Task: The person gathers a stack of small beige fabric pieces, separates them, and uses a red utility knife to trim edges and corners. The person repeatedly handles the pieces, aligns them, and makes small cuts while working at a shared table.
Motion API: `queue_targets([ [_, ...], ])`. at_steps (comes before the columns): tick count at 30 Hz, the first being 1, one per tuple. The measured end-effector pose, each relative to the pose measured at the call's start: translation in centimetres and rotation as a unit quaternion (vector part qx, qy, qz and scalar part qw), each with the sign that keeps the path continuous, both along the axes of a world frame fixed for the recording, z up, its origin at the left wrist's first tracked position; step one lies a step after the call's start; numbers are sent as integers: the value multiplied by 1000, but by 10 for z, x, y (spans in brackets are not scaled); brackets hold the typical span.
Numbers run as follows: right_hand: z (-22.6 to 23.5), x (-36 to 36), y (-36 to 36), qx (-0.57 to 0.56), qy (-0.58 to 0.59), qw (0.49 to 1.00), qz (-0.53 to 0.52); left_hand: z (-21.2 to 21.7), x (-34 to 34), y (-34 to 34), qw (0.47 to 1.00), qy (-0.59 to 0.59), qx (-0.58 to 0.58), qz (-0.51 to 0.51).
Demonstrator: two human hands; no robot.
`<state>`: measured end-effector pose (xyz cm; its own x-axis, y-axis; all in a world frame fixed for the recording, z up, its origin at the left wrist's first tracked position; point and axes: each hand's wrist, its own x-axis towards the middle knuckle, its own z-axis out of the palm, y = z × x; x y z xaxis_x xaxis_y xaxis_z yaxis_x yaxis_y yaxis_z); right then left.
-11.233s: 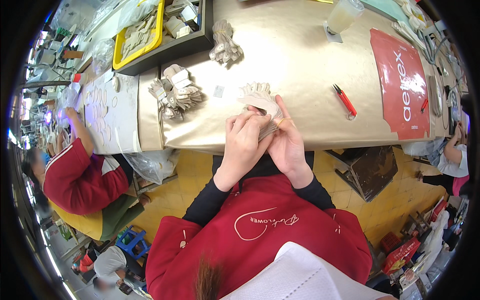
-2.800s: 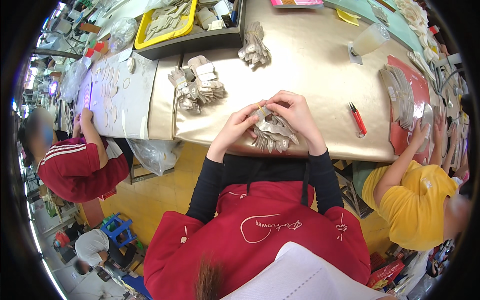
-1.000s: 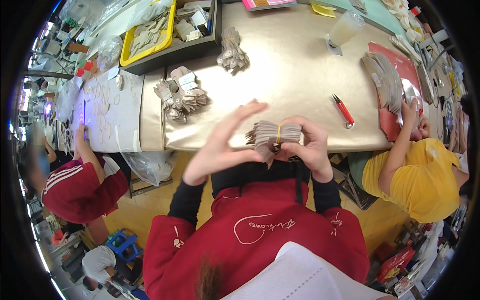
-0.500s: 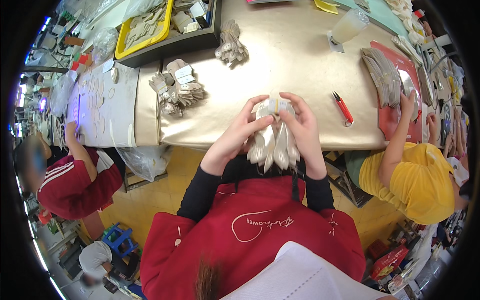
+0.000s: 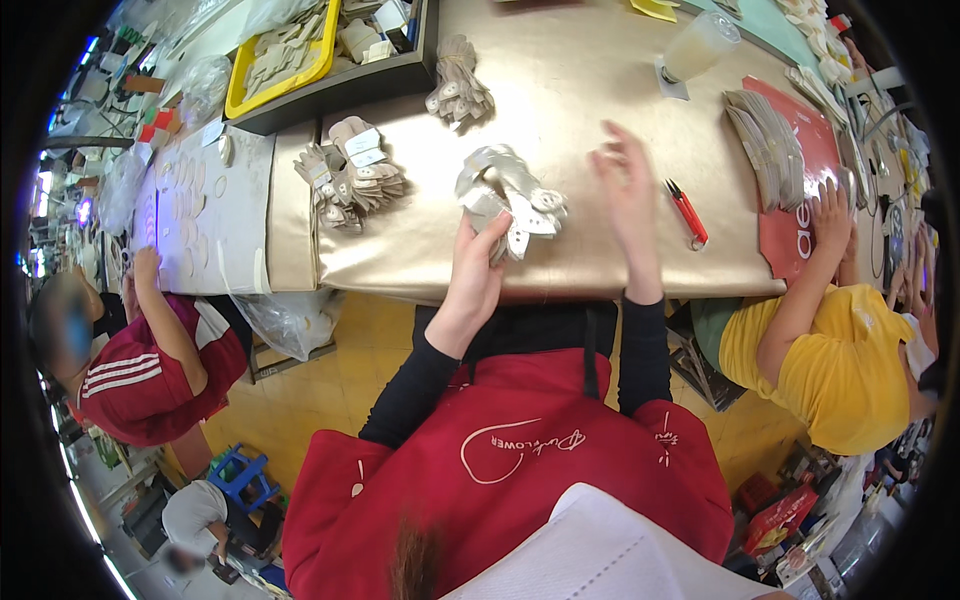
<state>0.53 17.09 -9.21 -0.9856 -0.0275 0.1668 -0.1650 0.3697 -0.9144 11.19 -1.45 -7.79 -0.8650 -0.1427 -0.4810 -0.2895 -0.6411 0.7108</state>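
Note:
My left hand (image 5: 472,270) is closed on the near-left side of a bundle of pale beige, tongue-shaped cut pieces (image 5: 532,205), held above the front of the gold-coloured table (image 5: 400,255). The pieces fan out toward the right, their ends showing small holes or marks. To the right of the bundle and apart from it, my right hand (image 5: 628,195) is raised with its fingers apart, somewhat blurred by motion, and nothing shows in it. Red-handled thread snips (image 5: 688,217) lie on the table just right of that hand.
Similar bundles (image 5: 365,180) lie at left, and another bundle (image 5: 460,85) farther back. A black tray (image 5: 345,98) holds a yellow tray (image 5: 236,98) of pieces. A clear cup (image 5: 702,45) stands back right. Co-workers sit either side, in maroon (image 5: 150,365) and yellow (image 5: 830,370).
Both hands held the bundle in front of my body; my right hand has let go and moved up and right. My left hand has carried the bundle forward and left over the table.

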Motion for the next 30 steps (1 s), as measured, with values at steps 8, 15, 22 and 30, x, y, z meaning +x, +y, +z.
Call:
queue_targets([
  [8, -34, 8, 97, 399, 61, 905, -136, 11, 77, 3, 978, -97, -33, -184],
  [15, -34, 37, 122, 255, 8, 962, -97, 18, 39, -44, 884, 118, -407, -197],
  [22, -21, 67, 92, -58, -121, 970, -201, -1, -41, -54, 670, 200, -672, -245],
  [30, -1, 92, 34, -169, -143, 975, -15, 7, 5, -55, 724, 86, -607, -316],
])
